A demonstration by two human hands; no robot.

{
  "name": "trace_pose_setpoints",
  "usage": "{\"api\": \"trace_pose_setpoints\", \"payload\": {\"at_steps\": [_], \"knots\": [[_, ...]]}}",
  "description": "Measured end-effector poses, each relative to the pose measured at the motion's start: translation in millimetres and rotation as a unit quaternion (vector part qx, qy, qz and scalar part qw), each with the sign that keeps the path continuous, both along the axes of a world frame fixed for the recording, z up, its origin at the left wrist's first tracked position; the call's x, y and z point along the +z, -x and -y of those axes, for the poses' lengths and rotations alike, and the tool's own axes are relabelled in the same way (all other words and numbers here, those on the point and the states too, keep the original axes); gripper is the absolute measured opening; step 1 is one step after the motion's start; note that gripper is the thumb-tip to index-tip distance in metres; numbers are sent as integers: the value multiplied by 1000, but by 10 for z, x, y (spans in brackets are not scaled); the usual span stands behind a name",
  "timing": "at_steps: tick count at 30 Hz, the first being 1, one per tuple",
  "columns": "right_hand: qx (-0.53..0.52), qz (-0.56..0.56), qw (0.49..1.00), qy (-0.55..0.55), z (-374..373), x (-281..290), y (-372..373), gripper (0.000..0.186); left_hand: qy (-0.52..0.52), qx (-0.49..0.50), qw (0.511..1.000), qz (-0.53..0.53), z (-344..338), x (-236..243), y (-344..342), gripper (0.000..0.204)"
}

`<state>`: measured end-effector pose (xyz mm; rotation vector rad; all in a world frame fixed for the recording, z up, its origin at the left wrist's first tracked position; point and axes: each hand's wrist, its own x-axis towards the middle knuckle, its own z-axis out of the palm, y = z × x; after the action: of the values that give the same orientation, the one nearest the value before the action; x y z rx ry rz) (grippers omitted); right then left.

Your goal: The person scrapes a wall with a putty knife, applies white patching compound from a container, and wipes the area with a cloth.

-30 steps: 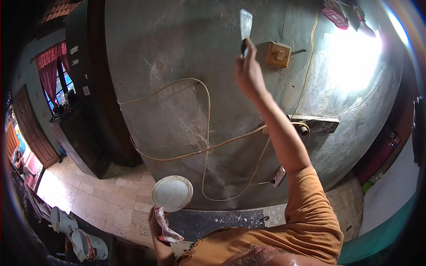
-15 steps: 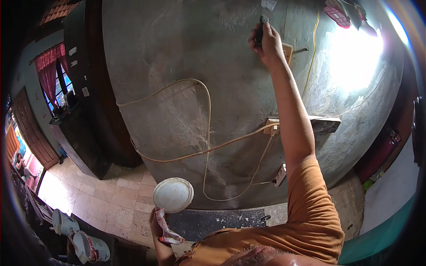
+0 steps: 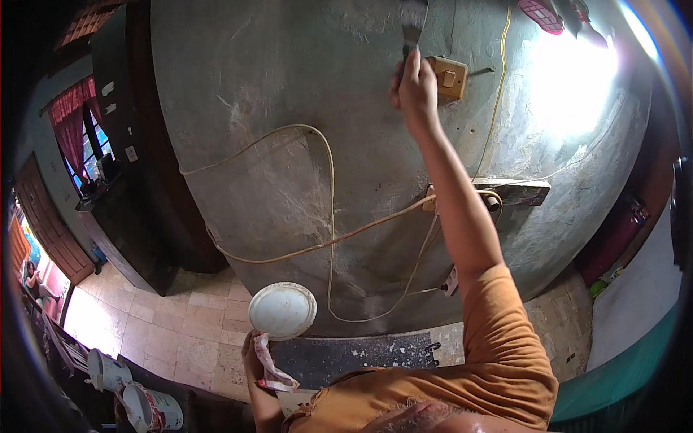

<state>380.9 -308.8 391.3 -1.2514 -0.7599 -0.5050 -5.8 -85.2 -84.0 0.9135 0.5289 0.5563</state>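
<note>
Since the earlier frames your right hand (image 3: 413, 81) has come a little down and leftward on the wall, so the blade of the putty knife (image 3: 413, 27) now shows above your fist, beside the switch box, where half a second ago it was hidden at the top edge; your left hand (image 3: 254, 355) has stayed low with its load. Item one, largest: one grey plastered wall (image 3: 274, 144), rough and patchy, filling most of the view. Item two: one dark cabinet (image 3: 137, 231) at the left, below one window with a red curtain (image 3: 72, 123). Item three: one long pale cable (image 3: 328, 209) looping across the wall. Item four: two white buckets (image 3: 137, 393) on the tiled floor at lower left. Item five: one round white lid or dish (image 3: 282, 310), held up by your left hand, fingers closed on it together with one crumpled rag (image 3: 271, 368). Item six: one yellow switch box (image 3: 449, 76), just right of your raised fist. Item seven: one putty knife, handle wrapped tight in your right hand, blade against the wall near the top edge. By my judgement you are mid-stroke, spreading or scraping filler; the next move calls for steady blade pressure, keeping clear of the switch box and cable.
</note>
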Motion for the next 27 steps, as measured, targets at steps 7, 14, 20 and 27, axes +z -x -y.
{"api": "trace_pose_setpoints", "payload": {"at_steps": [7, 14, 20, 27], "knots": [[31, -78, 992, 92, -313, -448, -60, 48, 0, 27, 999, -18, -40, -269, -75, 32], [-71, 70, 994, 52, -222, -556, -122, 47, 19, 25, 1000, -1, 18, -65, -100, 29], [-61, -24, 996, 56, -183, -219, -139, 50, -25, 51, 998, -34, -18, -183, -133, 31], [-41, 28, 997, 62, -148, -647, 156, 47, 2, 19, 999, -36, 12, -37, -103, 30]]}}
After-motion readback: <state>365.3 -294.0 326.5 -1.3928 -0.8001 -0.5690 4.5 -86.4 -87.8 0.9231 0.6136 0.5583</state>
